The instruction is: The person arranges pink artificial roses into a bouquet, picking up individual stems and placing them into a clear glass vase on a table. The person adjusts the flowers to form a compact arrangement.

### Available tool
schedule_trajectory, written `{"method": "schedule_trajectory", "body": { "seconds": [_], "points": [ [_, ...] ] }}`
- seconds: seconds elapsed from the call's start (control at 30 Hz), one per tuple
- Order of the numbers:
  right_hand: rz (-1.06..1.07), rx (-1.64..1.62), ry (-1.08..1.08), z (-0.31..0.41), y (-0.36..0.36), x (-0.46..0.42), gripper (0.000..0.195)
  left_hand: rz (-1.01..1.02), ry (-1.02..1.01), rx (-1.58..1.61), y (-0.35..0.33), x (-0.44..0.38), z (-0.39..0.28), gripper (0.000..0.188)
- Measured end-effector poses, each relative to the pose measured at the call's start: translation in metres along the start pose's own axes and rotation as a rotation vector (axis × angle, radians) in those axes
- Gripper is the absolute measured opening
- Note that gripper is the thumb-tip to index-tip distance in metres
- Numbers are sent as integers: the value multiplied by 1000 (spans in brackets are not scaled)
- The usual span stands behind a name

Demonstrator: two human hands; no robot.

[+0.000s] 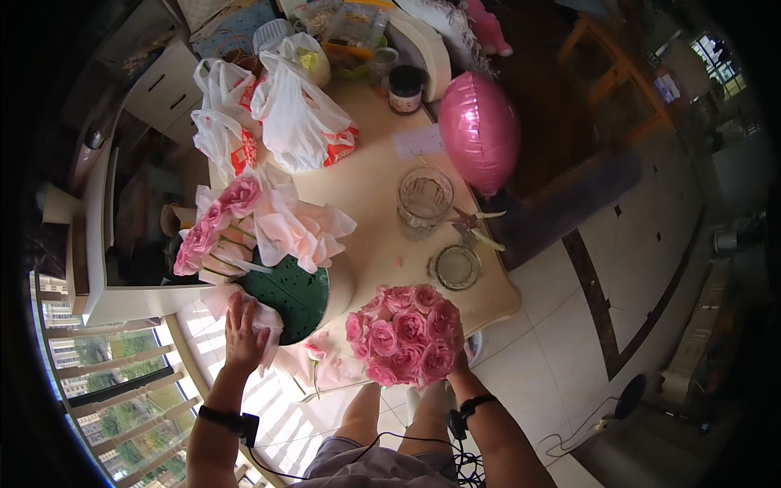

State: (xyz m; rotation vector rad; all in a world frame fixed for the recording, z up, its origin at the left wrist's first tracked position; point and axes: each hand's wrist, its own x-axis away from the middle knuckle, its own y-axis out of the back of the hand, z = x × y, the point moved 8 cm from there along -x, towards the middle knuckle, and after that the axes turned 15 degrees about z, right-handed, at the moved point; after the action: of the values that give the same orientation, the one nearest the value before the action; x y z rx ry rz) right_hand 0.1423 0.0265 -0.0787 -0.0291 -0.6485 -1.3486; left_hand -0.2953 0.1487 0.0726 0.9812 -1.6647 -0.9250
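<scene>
A round bunch of pink roses [409,332] is held up at the table's near edge by my right hand [460,360], mostly hidden behind the blooms. My left hand [243,329] rests on pale pink wrapping paper [273,317] at the near left side of a round container; whether it pinches the paper I cannot tell. Inside the container is dark green floral foam [293,299], with more pink roses [207,229] and pale paper [305,232] at its far left side. A single rose [315,352] lies on paper close to the table's near edge.
Two glass vessels [425,201] [454,267] and pruning shears [476,229] stand or lie on the right of the table. Plastic bags [299,116], a dark-lidded jar [406,89] and a pink foil balloon [479,131] are farther back. A white cabinet [146,299] is at left.
</scene>
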Motion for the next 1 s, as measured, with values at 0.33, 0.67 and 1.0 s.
{"method": "schedule_trajectory", "body": {
  "seconds": [0.33,0.67,1.0],
  "points": [
    [96,139,-51,7,-18,-50,75,-34,-66,54,-5,0,-3,71],
    [173,204,-32,12,-21,-68,76,-25,-73,40,-1,-1,-7,68],
    [392,367,-29,9,-25,-72,76,-31,28,2,6,1,-9,72]
  ]
}}
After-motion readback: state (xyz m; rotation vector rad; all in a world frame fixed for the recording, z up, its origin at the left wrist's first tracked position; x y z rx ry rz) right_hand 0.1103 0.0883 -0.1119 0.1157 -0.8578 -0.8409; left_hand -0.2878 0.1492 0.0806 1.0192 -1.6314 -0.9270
